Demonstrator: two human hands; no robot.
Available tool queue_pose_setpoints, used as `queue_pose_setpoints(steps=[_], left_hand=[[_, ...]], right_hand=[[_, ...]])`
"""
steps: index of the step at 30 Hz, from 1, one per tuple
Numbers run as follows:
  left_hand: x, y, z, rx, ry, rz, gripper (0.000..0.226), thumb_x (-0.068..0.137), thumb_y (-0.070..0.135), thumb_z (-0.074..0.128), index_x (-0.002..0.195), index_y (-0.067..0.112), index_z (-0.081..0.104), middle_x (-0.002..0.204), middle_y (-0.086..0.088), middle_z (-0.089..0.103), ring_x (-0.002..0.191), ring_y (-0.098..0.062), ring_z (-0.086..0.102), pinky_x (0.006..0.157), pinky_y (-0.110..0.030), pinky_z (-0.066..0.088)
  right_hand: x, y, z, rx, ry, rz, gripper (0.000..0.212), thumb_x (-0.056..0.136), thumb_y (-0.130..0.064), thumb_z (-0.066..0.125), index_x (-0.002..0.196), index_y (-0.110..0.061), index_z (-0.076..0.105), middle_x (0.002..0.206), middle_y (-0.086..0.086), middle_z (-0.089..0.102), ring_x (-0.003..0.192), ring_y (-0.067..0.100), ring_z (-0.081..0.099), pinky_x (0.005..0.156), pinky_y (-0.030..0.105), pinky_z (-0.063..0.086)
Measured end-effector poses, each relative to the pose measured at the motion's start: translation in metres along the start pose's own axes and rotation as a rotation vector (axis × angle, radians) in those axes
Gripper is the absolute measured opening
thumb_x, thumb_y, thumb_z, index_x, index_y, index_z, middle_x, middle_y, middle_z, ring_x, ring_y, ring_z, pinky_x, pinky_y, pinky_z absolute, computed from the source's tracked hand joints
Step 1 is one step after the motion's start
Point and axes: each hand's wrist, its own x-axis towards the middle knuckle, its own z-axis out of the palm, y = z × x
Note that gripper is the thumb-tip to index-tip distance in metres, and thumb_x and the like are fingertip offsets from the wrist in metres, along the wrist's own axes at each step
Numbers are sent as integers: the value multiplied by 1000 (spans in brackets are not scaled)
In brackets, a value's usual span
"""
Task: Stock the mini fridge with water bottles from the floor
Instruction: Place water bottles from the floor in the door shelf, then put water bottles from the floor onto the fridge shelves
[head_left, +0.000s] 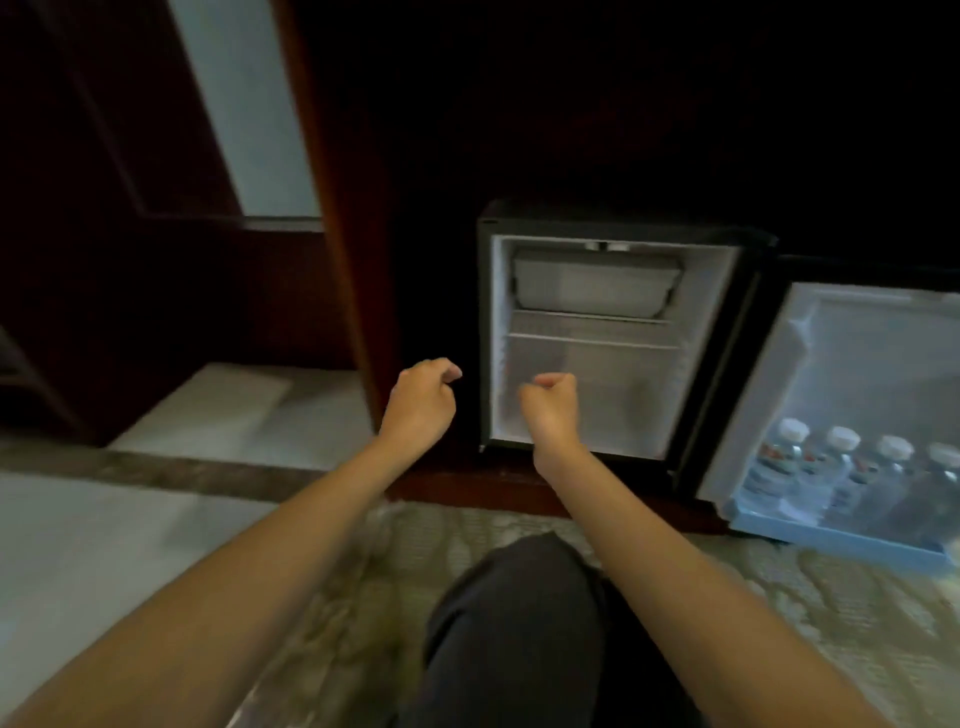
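In the head view, both hands are in the middle of the frame, before the open fridge (623, 221). The left hand (422, 397) and the right hand (551, 410) have curled fingers and hold nothing. I count four bottles (836, 467), upright in the door shelf (831, 540) at lower right, nearer the right hand. On the floor (78, 545) I see none.
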Motion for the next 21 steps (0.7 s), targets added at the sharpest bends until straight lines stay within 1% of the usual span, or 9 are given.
queue_pose_setpoints(steps=[3, 5, 6, 8, 10, 14, 16, 18, 21], left_hand=[[-28, -42, -37, -12, 69, -147, 39, 90, -5, 36, 117, 5, 63, 125, -12, 63, 120, -25, 55, 100, -29, 39], [-59, -81, -67, 15, 109, -246, 37, 92, -3, 37, 117, 5, 63, 124, -13, 64, 119, -27, 56, 100, -32, 40], [-73, -102, -75, 23, 124, -297, 36, 92, -2, 38, 117, 4, 63, 124, -13, 64, 118, -28, 56, 99, -34, 42], [-103, -137, -86, 35, 133, -387, 36, 90, -3, 39, 115, 2, 64, 123, -15, 64, 116, -30, 57, 97, -35, 43], [-131, -167, -91, 32, 121, -463, 37, 88, -6, 38, 114, 0, 64, 123, -17, 63, 116, -31, 56, 98, -35, 43], [-182, -228, -88, 30, 73, -648, 38, 88, -5, 38, 113, 2, 65, 126, -16, 60, 118, -30, 56, 100, -33, 43], [-198, -253, -81, 35, 29, -721, 37, 88, -3, 39, 113, 5, 65, 127, -14, 60, 118, -29, 56, 101, -31, 42], [-210, -273, -72, 40, -34, -777, 36, 89, -1, 42, 115, 7, 65, 128, -14, 60, 119, -29, 55, 102, -31, 42], [-224, -293, -53, 59, -185, -816, 35, 90, 4, 47, 123, 9, 59, 133, -14, 55, 122, -29, 53, 103, -31, 40]], right_hand=[[-28, 3, 61, 4, -161, 67, 24, 86, -5, 46, 108, -2, 53, 108, 12, 57, 86, 23, 57, 75, 37, 54], [-63, 11, 110, -11, -274, 132, 28, 87, -5, 45, 113, -3, 54, 108, 12, 58, 97, 25, 58, 91, 44, 52], [-78, 18, 129, -27, -317, 153, 27, 88, -5, 44, 112, -3, 54, 106, 12, 58, 97, 25, 58, 92, 43, 52], [-108, 34, 160, -70, -394, 177, 20, 85, -3, 43, 100, -2, 55, 91, 10, 56, 82, 23, 56, 73, 35, 53], [-132, 51, 181, -114, -458, 204, 19, 83, -2, 43, 98, -7, 53, 84, 10, 52, 68, 19, 48, 52, 26, 40], [-174, 105, 217, -257, -567, 286, 27, 86, -1, 39, 108, -14, 47, 77, 7, 49, 54, 14, 43, 37, 22, 34], [-186, 134, 228, -354, -601, 309, 25, 85, -3, 39, 105, -16, 48, 74, 6, 49, 54, 15, 46, 37, 21, 32], [-194, 158, 231, -439, -647, 332, 29, 88, -7, 39, 113, -9, 53, 85, 8, 52, 62, 15, 51, 44, 21, 34], [-202, 186, 230, -552, -735, 380, 26, 93, -7, 36, 113, -7, 52, 80, 6, 48, 60, 12, 43, 47, 21, 33]])
